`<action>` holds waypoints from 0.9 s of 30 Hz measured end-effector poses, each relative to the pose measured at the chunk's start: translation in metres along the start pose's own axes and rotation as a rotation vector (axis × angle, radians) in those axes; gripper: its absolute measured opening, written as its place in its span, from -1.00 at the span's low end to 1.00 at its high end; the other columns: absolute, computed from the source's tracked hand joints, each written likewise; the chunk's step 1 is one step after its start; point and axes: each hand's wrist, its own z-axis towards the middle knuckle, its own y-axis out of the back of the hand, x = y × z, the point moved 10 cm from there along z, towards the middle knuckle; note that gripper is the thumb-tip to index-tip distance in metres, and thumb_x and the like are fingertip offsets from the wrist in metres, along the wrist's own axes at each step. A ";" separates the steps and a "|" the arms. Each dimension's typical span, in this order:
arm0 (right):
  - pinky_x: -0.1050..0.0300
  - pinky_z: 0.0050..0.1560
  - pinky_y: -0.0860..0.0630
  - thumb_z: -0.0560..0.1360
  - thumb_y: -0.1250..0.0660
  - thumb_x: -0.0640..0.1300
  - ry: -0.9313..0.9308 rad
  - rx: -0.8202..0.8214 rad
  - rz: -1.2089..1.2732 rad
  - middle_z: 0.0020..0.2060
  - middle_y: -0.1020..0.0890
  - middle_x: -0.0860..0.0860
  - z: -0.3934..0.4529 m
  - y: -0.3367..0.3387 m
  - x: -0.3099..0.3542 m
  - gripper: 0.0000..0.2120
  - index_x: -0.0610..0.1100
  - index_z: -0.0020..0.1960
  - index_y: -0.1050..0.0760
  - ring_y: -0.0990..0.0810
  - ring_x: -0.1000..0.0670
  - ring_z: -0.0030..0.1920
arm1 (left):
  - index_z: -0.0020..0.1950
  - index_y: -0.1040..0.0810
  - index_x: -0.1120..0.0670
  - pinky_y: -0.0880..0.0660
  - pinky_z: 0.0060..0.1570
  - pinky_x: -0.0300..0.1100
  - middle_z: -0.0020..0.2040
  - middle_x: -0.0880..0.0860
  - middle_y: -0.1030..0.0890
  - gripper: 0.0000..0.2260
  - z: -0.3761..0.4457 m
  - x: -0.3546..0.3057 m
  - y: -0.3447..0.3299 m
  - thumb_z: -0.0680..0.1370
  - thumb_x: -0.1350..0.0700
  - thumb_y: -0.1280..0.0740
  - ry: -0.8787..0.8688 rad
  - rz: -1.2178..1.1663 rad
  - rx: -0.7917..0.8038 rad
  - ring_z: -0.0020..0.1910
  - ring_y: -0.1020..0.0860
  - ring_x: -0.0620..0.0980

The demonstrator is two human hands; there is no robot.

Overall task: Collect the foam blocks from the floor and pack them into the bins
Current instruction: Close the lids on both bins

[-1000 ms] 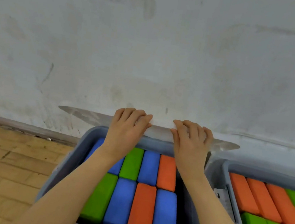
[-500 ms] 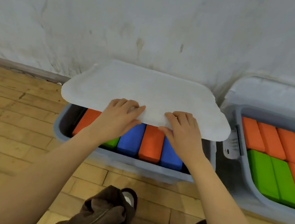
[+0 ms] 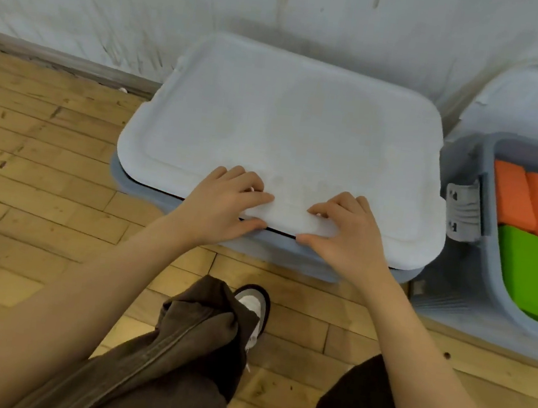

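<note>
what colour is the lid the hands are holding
White, over a grey-blue bin; the lid shows in the head view.

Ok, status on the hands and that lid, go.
Left hand, right hand gripping lid front edge. Lid over bin, front gap showing. Nothing in the way.

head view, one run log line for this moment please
left hand gripping white plastic lid | right hand same | lid on grey bin, front gap | second grey bin open

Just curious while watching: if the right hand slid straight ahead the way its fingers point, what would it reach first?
The right hand points up and leftward over the white lid. Sliding on, it would probably cross bare lid only, reaching the lid's far edge by the wall. The left hand looks just beside that line, though depth is unclear.
</note>
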 end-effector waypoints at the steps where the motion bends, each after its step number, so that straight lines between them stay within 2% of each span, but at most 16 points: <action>1: 0.21 -0.12 -0.32 0.21 -0.58 -0.03 -0.009 -0.002 0.007 -0.15 -0.50 0.05 -0.002 0.001 0.000 -0.63 -0.08 -0.02 -0.62 -0.37 0.00 -0.10 | 0.07 -0.64 0.11 -0.28 -0.21 -0.19 -0.10 0.05 -0.57 -0.60 -0.002 -0.002 0.000 0.42 -0.14 -0.26 0.002 -0.009 0.006 -0.15 -0.40 0.00; 7: 0.20 -0.10 -0.31 0.22 -0.57 -0.03 0.000 0.036 0.005 -0.16 -0.46 0.11 -0.008 0.000 0.005 -0.66 -0.07 -0.04 -0.61 -0.36 0.03 -0.11 | 0.03 -0.63 0.09 -0.32 -0.23 -0.20 -0.11 0.04 -0.56 -0.61 -0.007 -0.009 -0.001 0.42 -0.17 -0.27 0.001 -0.037 0.042 -0.18 -0.50 0.04; 11: 0.17 -0.03 -0.37 0.39 -0.45 0.03 -0.017 0.116 0.065 -0.13 -0.49 0.14 -0.006 0.003 0.005 -0.74 -0.04 0.04 -0.62 -0.40 0.07 -0.06 | 0.00 -0.63 0.10 -0.40 -0.24 -0.14 -0.09 0.04 -0.58 -0.62 0.006 -0.016 0.003 0.48 -0.15 -0.21 0.013 -0.035 0.050 -0.17 -0.52 0.04; 14: 0.13 0.01 -0.38 0.48 -0.30 0.08 -0.021 -0.090 0.021 -0.04 -0.57 0.03 -0.005 0.033 -0.007 -0.68 -0.07 0.12 -0.60 -0.48 0.00 -0.03 | 0.06 -0.62 0.13 -0.44 -0.22 -0.11 -0.07 0.08 -0.61 -0.64 0.033 -0.028 -0.005 0.52 -0.05 -0.15 0.001 0.077 0.050 -0.15 -0.56 0.10; 17: 0.06 0.12 -0.36 0.54 -0.29 -0.08 -0.237 -0.283 -0.081 0.16 -0.53 -0.10 -0.007 0.070 -0.054 -0.69 -0.15 0.25 -0.52 -0.47 -0.13 0.13 | 0.10 -0.61 0.15 -0.49 -0.15 -0.06 -0.03 0.11 -0.63 -0.62 0.070 -0.039 -0.015 0.52 -0.02 -0.11 0.044 0.055 0.035 -0.10 -0.58 0.14; 20: -0.06 0.29 -0.22 0.57 -0.22 -0.02 -0.468 -0.278 -0.197 0.34 -0.41 -0.10 -0.011 0.089 -0.106 -0.59 -0.12 0.38 -0.38 -0.35 -0.17 0.31 | 0.16 -0.59 0.15 -0.48 -0.03 -0.01 0.07 0.14 -0.61 -0.58 0.107 -0.058 -0.031 0.52 -0.04 -0.10 0.067 0.032 0.054 0.02 -0.57 0.17; 22: -0.09 0.36 -0.05 0.58 -0.16 0.07 -0.598 -0.177 -0.274 0.44 -0.30 -0.04 -0.012 0.089 -0.133 -0.52 -0.04 0.46 -0.25 -0.23 -0.15 0.41 | 0.32 -0.47 0.15 -0.36 0.18 0.05 0.29 0.17 -0.48 -0.58 0.129 -0.072 -0.045 0.57 -0.04 -0.11 0.087 -0.014 0.126 0.25 -0.44 0.19; 24: -0.09 0.36 0.01 0.59 -0.12 0.07 -0.641 -0.103 -0.264 0.47 -0.26 0.01 -0.012 0.083 -0.147 -0.49 0.00 0.51 -0.16 -0.18 -0.09 0.44 | 0.49 -0.22 0.08 -0.12 0.36 0.07 0.51 0.13 -0.18 -0.54 0.143 -0.080 -0.065 0.62 -0.07 -0.06 0.111 0.015 0.250 0.46 -0.16 0.15; 26: -0.07 0.36 0.00 0.60 -0.11 0.03 -0.623 -0.099 -0.229 0.45 -0.30 0.03 -0.013 0.080 -0.148 -0.50 -0.01 0.51 -0.16 -0.20 -0.04 0.43 | 0.54 -0.02 0.01 0.04 0.42 0.12 0.56 0.07 0.05 -0.49 0.149 -0.085 -0.081 0.63 -0.13 0.01 0.133 0.071 0.350 0.51 0.06 0.14; 27: -0.06 0.35 -0.01 0.60 -0.11 0.02 -0.614 -0.103 -0.222 0.44 -0.31 0.04 -0.016 0.078 -0.146 -0.51 0.00 0.51 -0.17 -0.21 -0.02 0.43 | 0.55 0.04 -0.01 0.07 0.42 0.16 0.56 0.05 0.11 -0.48 0.148 -0.086 -0.088 0.62 -0.15 0.04 0.146 0.082 0.386 0.51 0.10 0.15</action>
